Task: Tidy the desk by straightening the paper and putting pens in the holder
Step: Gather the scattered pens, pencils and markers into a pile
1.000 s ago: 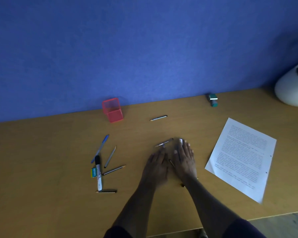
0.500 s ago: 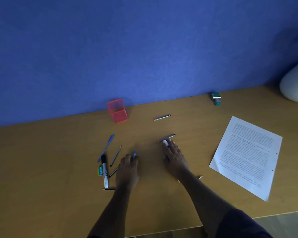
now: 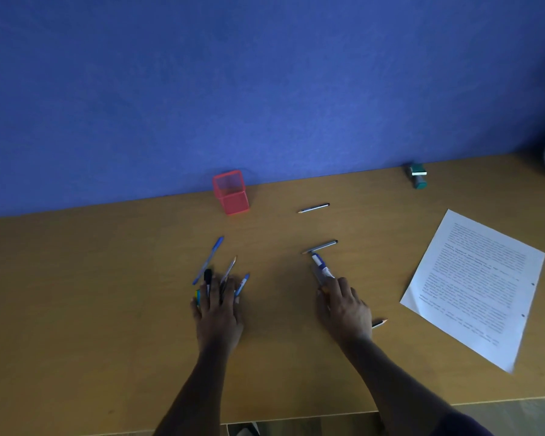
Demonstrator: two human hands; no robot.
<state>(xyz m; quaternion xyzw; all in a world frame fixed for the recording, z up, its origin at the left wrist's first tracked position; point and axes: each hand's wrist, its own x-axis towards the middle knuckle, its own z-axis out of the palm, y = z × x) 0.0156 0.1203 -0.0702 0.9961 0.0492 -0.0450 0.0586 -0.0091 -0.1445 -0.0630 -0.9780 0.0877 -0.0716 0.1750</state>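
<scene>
Left hand (image 3: 216,313) flat on pens (image 3: 230,275), right hand (image 3: 343,305) flat on marker (image 3: 320,266); neither clamped. Light, stiff, roll easily; pinch mid-barrel.

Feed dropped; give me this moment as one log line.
left hand: flat on pen cluster | right hand: on white-blue marker | red mesh holder: empty | printed paper sheet: skewed
</scene>
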